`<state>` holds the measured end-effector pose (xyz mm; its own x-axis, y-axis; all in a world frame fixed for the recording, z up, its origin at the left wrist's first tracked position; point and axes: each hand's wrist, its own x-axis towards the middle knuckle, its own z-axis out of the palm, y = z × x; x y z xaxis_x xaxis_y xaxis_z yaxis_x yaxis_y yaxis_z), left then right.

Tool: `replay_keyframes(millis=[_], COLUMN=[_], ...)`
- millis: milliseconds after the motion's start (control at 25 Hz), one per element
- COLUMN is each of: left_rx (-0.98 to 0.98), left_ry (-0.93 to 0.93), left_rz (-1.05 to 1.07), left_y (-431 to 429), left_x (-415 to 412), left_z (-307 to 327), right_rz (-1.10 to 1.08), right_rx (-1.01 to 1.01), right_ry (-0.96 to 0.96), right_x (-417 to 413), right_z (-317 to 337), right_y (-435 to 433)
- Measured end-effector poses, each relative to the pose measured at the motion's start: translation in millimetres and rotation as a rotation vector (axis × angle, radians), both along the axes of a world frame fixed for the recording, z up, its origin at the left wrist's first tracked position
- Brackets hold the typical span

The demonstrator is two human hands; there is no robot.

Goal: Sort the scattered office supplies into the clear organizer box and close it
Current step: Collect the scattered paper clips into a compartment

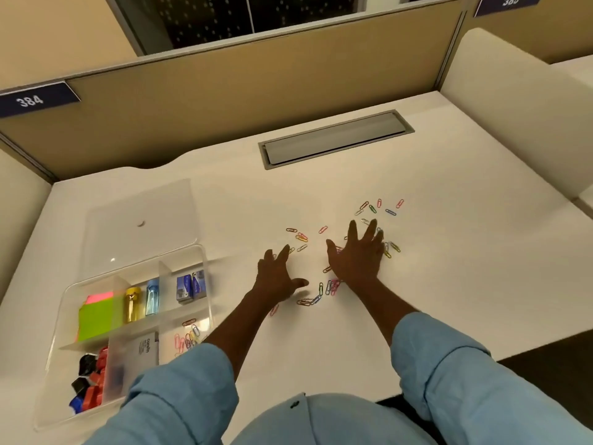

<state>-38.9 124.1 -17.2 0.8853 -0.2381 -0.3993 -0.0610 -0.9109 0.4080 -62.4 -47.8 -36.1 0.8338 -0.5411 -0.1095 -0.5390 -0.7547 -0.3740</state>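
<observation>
Coloured paper clips (378,207) lie scattered over the white desk (465,268), around and under both hands. My left hand (277,276) rests palm down with fingers spread, clips just beyond its fingertips and near its wrist. My right hand (356,255) lies flat with fingers apart over more clips. Neither hand holds anything. The clear organizer box (205,268) stands open at the left, its lid (141,216) tipped back. Its compartments hold sticky notes (96,316), two small bottles (142,301), staple boxes (189,287), binder clips (91,380) and some paper clips (187,338).
A grey cable hatch (333,139) is set into the desk behind the clips. A tan partition (256,85) closes off the back, and a cream side panel (513,107) stands on the right. The desk's front edge runs near my right elbow.
</observation>
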Motion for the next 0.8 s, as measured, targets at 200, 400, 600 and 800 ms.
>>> replay_keyframes(millis=[200,400,600,800], left_rx=[0.176,0.064,0.086,0.168], left_ry=[0.022,0.004,-0.062,-0.092], left_rz=[0.016,-0.037,-0.206,-0.251], left_y=[-31.5,-47.1,-47.9,-44.1], left_x=[13.2,25.7,29.7,26.9], left_z=[-15.7,-19.6,-21.4,-21.3], right_rz=[-0.055,0.051,0.2,0.281], right_rx=[0.008,-0.003,-0.06,-0.071], right_ry=[0.101,0.083,0.066,0.027], right_x=[-4.3,8.6,20.8,10.3], right_z=[-23.5,-36.5,-40.1,-42.5], right_y=[-54.4,-56.3,-49.5,-29.1])
